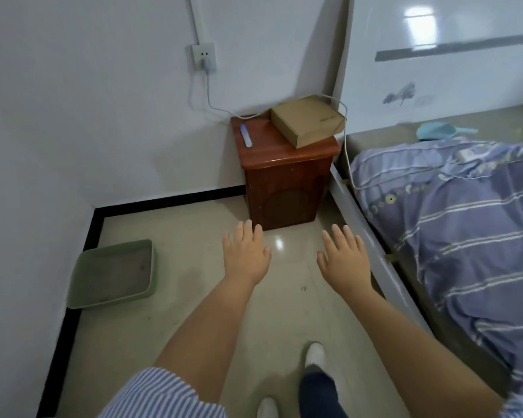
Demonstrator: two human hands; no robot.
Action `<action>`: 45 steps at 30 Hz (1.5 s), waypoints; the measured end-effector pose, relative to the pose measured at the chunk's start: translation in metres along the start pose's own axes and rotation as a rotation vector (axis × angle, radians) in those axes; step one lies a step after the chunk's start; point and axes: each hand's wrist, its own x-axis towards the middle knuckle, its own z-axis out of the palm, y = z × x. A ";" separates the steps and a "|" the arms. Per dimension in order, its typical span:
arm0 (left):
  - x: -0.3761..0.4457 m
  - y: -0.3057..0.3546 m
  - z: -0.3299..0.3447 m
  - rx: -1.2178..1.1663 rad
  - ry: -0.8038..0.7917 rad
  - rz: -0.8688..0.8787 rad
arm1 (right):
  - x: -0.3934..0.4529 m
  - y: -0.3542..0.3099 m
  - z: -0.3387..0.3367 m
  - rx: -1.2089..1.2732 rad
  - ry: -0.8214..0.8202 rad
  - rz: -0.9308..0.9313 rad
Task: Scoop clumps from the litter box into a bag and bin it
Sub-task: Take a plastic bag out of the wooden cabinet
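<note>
Both arms are stretched forward over the pale tiled floor, palms down. The left hand has its fingers straight and slightly spread, holding nothing. The right hand matches it: fingers straight, fanned a little, nothing in its grasp. The two hands are near each other with a strip of bare tile between them, a bright glint of light sitting right in that gap.

Out to the left of the left fingers, well apart and lower on the floor, there's the green litter box, tucked near the wall corner by the black baseboard, with grey litter inside it. No hand is touching it.

Just beyond the left fingertips stands a reddish-brown wooden bedside cabinet. On its top lies a cardboard box, overhanging the right edge a bit, and beside it a small white-and-blue stick-shaped item; what it is, I can't tell. A white cable runs from a wall socket down to the cabinet top.

Far beyond and to the right of the right fingers, a light blue scoop rests on the bed, just behind a purple striped quilt. The grey bed frame runs close alongside the right hand.

Below the arms, white shoes, dark trousers and striped sleeves show.
</note>
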 end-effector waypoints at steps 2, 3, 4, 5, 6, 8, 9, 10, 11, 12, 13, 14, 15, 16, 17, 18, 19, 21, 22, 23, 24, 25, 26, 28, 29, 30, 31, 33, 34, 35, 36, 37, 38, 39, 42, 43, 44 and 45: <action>0.049 0.000 0.000 0.012 0.003 -0.012 | 0.051 0.005 0.004 -0.006 -0.017 -0.028; 0.072 -0.001 0.003 0.018 0.000 -0.029 | 0.078 0.009 0.007 -0.019 -0.040 -0.048; 0.096 -0.002 0.008 0.022 -0.005 -0.052 | 0.105 0.013 0.012 -0.024 -0.061 -0.068; 0.120 -0.005 0.015 0.030 -0.007 -0.076 | 0.132 0.017 0.018 -0.023 -0.075 -0.084; 0.144 -0.007 0.025 0.044 -0.004 -0.096 | 0.161 0.021 0.026 -0.027 -0.081 -0.099; 0.193 -0.014 0.050 0.051 -0.011 -0.127 | 0.215 0.027 0.051 -0.034 -0.096 -0.115; 0.216 -0.017 0.064 0.043 -0.024 -0.142 | 0.239 0.029 0.067 -0.037 -0.114 -0.112; 0.240 -0.021 0.081 0.040 -0.031 -0.158 | 0.263 0.030 0.085 -0.038 -0.125 -0.109; 0.263 -0.025 0.100 0.042 -0.034 -0.171 | 0.287 0.031 0.105 -0.042 -0.133 -0.112; 0.285 -0.029 0.120 0.035 -0.036 -0.181 | 0.310 0.030 0.126 -0.041 -0.138 -0.116; 0.305 -0.034 0.141 0.023 -0.040 -0.190 | 0.330 0.030 0.147 -0.038 -0.139 -0.114; 0.325 -0.038 0.164 0.010 -0.040 -0.196 | 0.349 0.030 0.170 -0.032 -0.128 -0.107; 0.344 -0.044 0.187 -0.002 -0.038 -0.206 | 0.368 0.029 0.193 -0.023 -0.110 -0.104; 0.361 -0.049 0.209 -0.015 -0.040 -0.222 | 0.387 0.028 0.216 -0.015 -0.094 -0.111; 0.378 -0.055 0.231 -0.019 -0.043 -0.236 | 0.404 0.027 0.237 -0.011 -0.077 -0.122; 0.394 -0.060 0.251 -0.017 -0.032 -0.245 | 0.421 0.027 0.258 -0.013 -0.051 -0.137; 0.409 -0.065 0.272 -0.018 -0.016 -0.250 | 0.437 0.026 0.278 -0.016 -0.014 -0.157; 0.435 -0.076 0.307 -0.057 0.049 -0.242 | 0.465 0.027 0.311 -0.001 0.064 -0.204; 0.447 -0.081 0.323 -0.091 0.109 -0.223 | 0.477 0.027 0.327 0.016 0.103 -0.227; 0.458 -0.085 0.336 -0.132 0.179 -0.198 | 0.488 0.028 0.340 0.034 0.144 -0.246; 0.467 -0.088 0.346 -0.176 0.243 -0.170 | 0.498 0.028 0.351 0.050 0.188 -0.262; 0.476 -0.090 0.354 -0.213 0.290 -0.141 | 0.507 0.028 0.361 0.062 0.235 -0.280; 0.483 -0.090 0.360 -0.240 0.317 -0.118 | 0.514 0.028 0.370 0.055 0.299 -0.305; 0.494 -0.088 0.369 -0.291 0.338 -0.103 | 0.526 0.027 0.381 0.014 0.409 -0.336; 0.497 -0.087 0.372 -0.324 0.357 -0.111 | 0.530 0.028 0.384 0.002 0.434 -0.341; 0.499 -0.084 0.375 -0.358 0.382 -0.124 | 0.533 0.028 0.385 -0.013 0.429 -0.345; 0.501 -0.082 0.377 -0.391 0.396 -0.137 | 0.534 0.028 0.385 -0.031 0.420 -0.349; 0.502 -0.079 0.382 -0.437 0.395 -0.150 | 0.536 0.030 0.388 -0.063 0.405 -0.367; 0.503 -0.079 0.384 -0.454 0.394 -0.146 | 0.536 0.030 0.388 -0.074 0.388 -0.369; 0.503 -0.079 0.385 -0.484 0.399 -0.141 | 0.536 0.031 0.388 -0.078 0.375 -0.368; 0.504 -0.079 0.385 -0.525 0.419 -0.137 | 0.536 0.031 0.388 -0.072 0.371 -0.370; 0.506 -0.078 0.385 -0.572 0.450 -0.135 | 0.537 0.032 0.389 -0.063 0.377 -0.377; 0.506 -0.077 0.384 -0.615 0.480 -0.146 | 0.537 0.032 0.389 -0.052 0.379 -0.384; 0.507 -0.076 0.383 -0.651 0.500 -0.165 | 0.537 0.032 0.389 -0.044 0.376 -0.389; 0.508 -0.075 0.380 -0.694 0.514 -0.204 | 0.536 0.033 0.391 -0.011 0.347 -0.395; 0.509 -0.077 0.380 -0.707 0.518 -0.211 | 0.536 0.034 0.390 0.000 0.342 -0.396; 0.510 -0.080 0.380 -0.728 0.516 -0.223 | 0.535 0.035 0.389 0.008 0.346 -0.400; 0.511 -0.082 0.379 -0.755 0.512 -0.233 | 0.535 0.036 0.387 0.013 0.354 -0.403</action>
